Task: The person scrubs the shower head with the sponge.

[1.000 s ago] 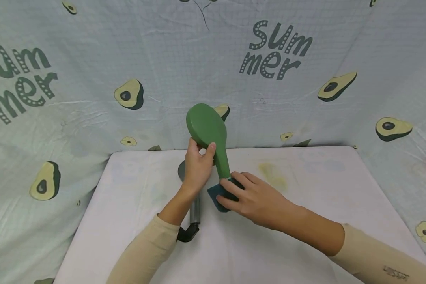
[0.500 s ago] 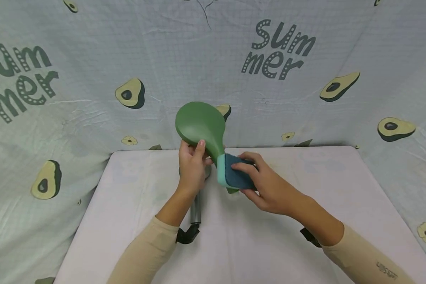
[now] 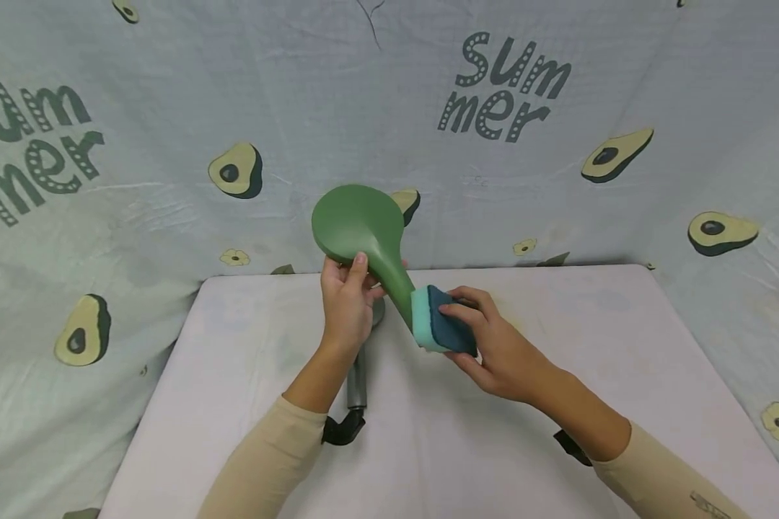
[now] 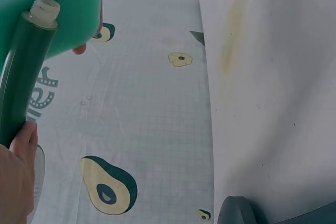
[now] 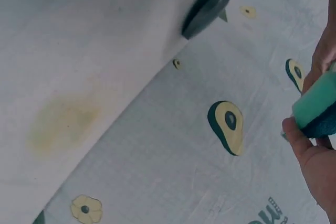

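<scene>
Above the table, my left hand (image 3: 347, 306) grips a green hand shower head (image 3: 357, 220) where its round head meets the handle, thumb on the near side. Its handle slopes down to the right; a white threaded end (image 4: 45, 10) shows in the left wrist view. My right hand (image 3: 496, 353) holds a two-layer sponge (image 3: 453, 328), pale turquoise foam with a dark blue scouring face. The foam side lies against the lower handle and hides its end in the head view. In the right wrist view, the thumb and fingers pinch the sponge (image 5: 315, 103) at the right edge.
Under my left forearm lies a grey tool with a round head, a straight grey shaft (image 3: 357, 382) and a bent black end (image 3: 344, 428). A small black object (image 3: 573, 447) shows partly beneath my right forearm. A patterned cloth (image 3: 337, 94) hangs behind the table (image 3: 493, 461).
The shower head has turned its broad face towards me and shifted left. The sponge moved up and right, its foam side now against the handle. The black object came into sight by my right forearm.
</scene>
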